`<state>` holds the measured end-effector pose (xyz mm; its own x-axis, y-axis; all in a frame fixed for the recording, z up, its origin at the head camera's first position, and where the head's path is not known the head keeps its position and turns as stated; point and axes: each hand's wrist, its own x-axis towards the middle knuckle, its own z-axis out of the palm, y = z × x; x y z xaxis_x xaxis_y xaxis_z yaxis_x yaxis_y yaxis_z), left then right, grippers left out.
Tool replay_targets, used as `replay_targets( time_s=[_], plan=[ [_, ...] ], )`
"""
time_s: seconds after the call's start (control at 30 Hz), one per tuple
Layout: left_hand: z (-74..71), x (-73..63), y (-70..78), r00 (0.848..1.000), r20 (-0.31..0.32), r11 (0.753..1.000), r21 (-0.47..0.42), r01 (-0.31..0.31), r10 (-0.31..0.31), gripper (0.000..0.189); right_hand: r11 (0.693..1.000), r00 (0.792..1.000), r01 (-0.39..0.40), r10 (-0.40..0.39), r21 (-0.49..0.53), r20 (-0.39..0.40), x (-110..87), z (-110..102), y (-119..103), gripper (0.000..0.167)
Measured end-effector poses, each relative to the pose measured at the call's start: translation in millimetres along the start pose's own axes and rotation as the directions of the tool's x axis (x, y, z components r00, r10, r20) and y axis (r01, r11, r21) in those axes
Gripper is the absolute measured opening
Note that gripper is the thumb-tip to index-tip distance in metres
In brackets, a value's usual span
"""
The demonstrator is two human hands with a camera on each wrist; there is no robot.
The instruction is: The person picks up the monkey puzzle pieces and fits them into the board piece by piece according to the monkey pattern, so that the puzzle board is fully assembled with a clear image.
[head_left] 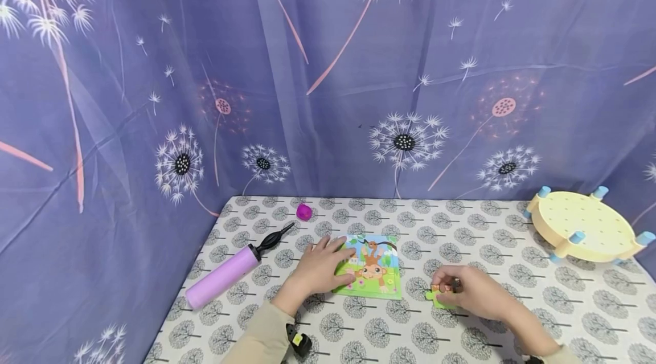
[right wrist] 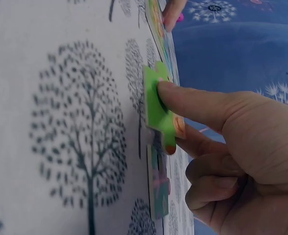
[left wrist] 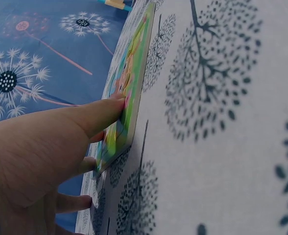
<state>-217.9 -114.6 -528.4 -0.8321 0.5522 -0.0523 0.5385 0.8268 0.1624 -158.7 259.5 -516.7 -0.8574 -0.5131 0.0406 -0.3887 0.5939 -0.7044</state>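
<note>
A square jigsaw puzzle (head_left: pixel 376 270) with a monkey picture lies flat on the table. My left hand (head_left: pixel 319 269) rests on its left part with the fingers spread; in the left wrist view the thumb (left wrist: pixel 104 113) presses on the puzzle's face near the edge. To the right of the puzzle, my right hand (head_left: pixel 476 291) pinches a green puzzle piece (right wrist: pixel 155 100) with some orange on it between thumb and finger. The right wrist view shows another piece (right wrist: pixel 158 196), teal and pink, lying on the cloth beside the pinched one.
A purple hand pump (head_left: pixel 222 278) with a black nozzle lies left of the puzzle. Behind it sits a small magenta object (head_left: pixel 304 212). At the back right stands a yellow oval pegged stand (head_left: pixel 584 227) with blue tips. A blue dandelion curtain (head_left: pixel 328 125) hangs along the table's back edge.
</note>
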Motion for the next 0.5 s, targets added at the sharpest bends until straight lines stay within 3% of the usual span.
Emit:
replay_targets(
  time_s=[0.23, 0.5],
  plan=[
    [-0.9, 1.2, -0.2, 0.999, 0.019, 1.000, -0.006, 0.026, -0.025, 0.071, 0.994, 0.999, 0.024, -0.027, 0.110, 0.023, -2.1, -4.4, 5.8, 0.009],
    [-1.0, 1.9, -0.3, 0.999, 0.021, 0.999, -0.007, 0.034, -0.034, 0.071, 0.997, 0.999, 0.011, -0.015, 0.070, 0.052, -2.9, -7.9, 6.4, 0.009]
  ],
)
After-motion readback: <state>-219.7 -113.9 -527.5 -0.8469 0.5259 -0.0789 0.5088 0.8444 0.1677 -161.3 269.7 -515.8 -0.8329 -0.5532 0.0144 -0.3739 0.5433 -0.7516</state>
